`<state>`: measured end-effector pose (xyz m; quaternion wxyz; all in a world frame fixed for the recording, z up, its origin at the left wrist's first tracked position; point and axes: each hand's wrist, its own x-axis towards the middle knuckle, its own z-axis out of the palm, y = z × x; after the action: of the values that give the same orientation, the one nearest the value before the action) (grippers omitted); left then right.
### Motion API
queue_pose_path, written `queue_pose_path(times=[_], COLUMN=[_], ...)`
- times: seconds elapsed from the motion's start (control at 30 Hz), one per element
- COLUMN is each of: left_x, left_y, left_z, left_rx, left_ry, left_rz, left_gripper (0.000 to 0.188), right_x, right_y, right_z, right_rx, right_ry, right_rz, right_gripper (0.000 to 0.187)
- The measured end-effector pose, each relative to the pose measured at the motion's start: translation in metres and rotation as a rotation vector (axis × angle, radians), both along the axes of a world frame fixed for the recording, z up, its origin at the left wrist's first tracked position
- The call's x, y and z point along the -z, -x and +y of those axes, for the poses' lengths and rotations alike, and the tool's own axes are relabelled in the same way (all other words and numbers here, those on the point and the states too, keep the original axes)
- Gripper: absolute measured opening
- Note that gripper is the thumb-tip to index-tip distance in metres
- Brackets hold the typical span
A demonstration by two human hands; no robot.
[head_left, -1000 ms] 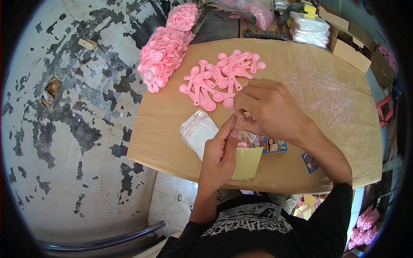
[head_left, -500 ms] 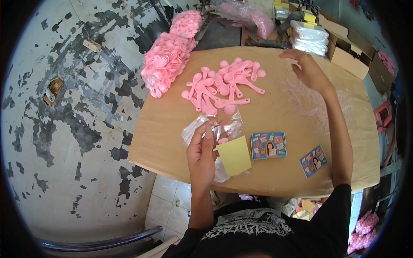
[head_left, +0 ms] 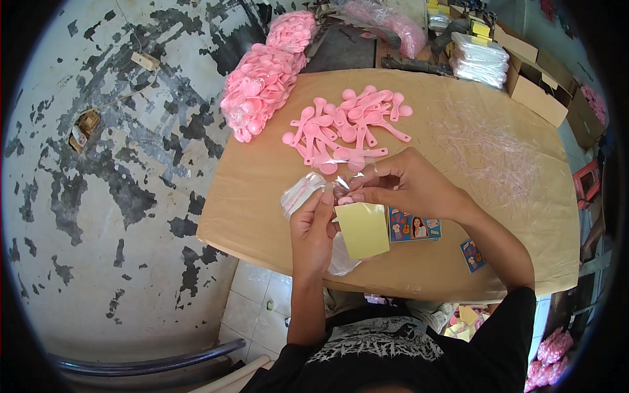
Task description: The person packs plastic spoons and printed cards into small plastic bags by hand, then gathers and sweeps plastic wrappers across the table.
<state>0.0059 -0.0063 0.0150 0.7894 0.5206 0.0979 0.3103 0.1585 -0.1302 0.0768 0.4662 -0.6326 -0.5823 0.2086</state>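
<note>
My left hand (head_left: 312, 237) is closed on a clear plastic bag (head_left: 342, 186) near the front of the table. More white-looking plastic bags (head_left: 306, 190) lie beside and under that hand. Against the bag, just right of my left fingers, is a plain yellow card (head_left: 363, 230); a bit of pink shows at its top edge. My right hand (head_left: 422, 185) pinches the bag's upper right part, its fingertips close to the left ones. Just beyond both hands lies a loose pile of pink measuring spoons (head_left: 357, 121).
A stack of blue printed cards (head_left: 419, 229) sits partly behind the yellow card, with a single blue card (head_left: 472, 254) by my right forearm. Thin clear strips (head_left: 498, 150) litter the table's right. Big bags of pink spoons (head_left: 262, 82), packed plastic sleeves (head_left: 478, 59) and cardboard boxes (head_left: 537, 92) line the far edge.
My right hand has come from the far right, above the thin strips, down and left to the plastic bag, where it now pinches. My left hand stays near its place, holding the bag.
</note>
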Motion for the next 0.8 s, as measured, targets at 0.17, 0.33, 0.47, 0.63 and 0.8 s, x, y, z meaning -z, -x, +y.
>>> queue_pose_path(times=[0.17, 0.33, 0.47, 0.63, 0.8], left_x=[0.003, -0.007, -0.004, -0.007, -0.013], left_y=[0.002, 0.004, 0.007, 0.015, 0.017], left_z=[0.003, 0.0, 0.014, 0.025, 0.023], left_rx=[-0.085, -0.078, -0.09, 0.11, 0.157], left_ry=[-0.08, -0.185, -0.141, -0.273, -0.336], left_rz=[-0.055, -0.015, -0.025, 0.002, -0.016], left_gripper=[0.033, 0.033, 0.03, 0.023, 0.022], right_x=[0.0, 0.008, 0.008, 0.006, 0.012], right_y=[0.004, -0.001, 0.003, -0.001, -0.022], right_z=[0.003, 0.003, 0.005, 0.005, 0.003], right_rx=[-0.11, -0.13, -0.037, -0.034, -0.202], right_ry=[0.003, -0.026, -0.119, -0.157, -0.268], right_rz=[0.134, 0.096, 0.104, 0.132, -0.021], right_gripper=[0.029, 0.026, 0.023, 0.022, 0.024])
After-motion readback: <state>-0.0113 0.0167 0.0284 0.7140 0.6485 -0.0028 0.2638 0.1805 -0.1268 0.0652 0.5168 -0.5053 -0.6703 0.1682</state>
